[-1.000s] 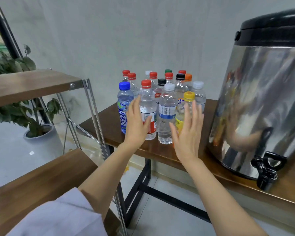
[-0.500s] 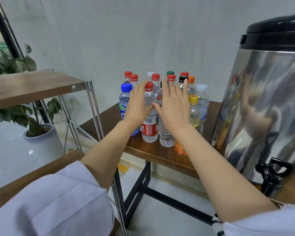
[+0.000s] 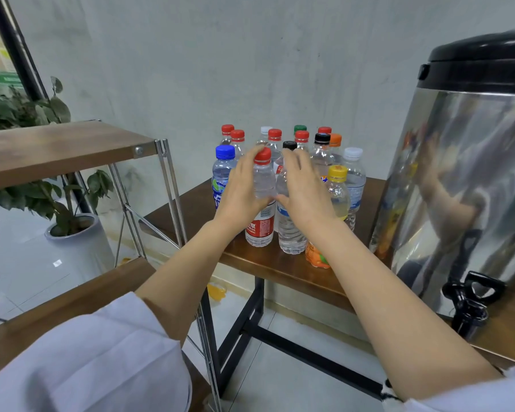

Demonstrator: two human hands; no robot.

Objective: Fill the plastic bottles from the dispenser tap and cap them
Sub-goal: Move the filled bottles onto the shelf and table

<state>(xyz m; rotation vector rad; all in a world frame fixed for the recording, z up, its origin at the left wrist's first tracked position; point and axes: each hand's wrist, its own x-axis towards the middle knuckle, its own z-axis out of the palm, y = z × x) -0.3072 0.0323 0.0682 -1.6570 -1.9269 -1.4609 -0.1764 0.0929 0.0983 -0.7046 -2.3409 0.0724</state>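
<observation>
Head view: left hand (image 3: 244, 191) & right hand (image 3: 306, 191), fingers straight, clamped on nothing, flank the red-capped bottle (image 3: 262, 185) at the front of the cluster on the desk (image 3: 179, 215) (all capped), prob. to pick it; dispenser (image 3: 473, 173) w/ tap (image 3: 470, 301) stands right.

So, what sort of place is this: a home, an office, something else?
Probably an indoor refreshment corner, perhaps in an office; I cannot be sure. A steel dispenser with a tap stands on a wooden table beside many capped plastic bottles, and a potted plant sits on the tiled floor.
</observation>
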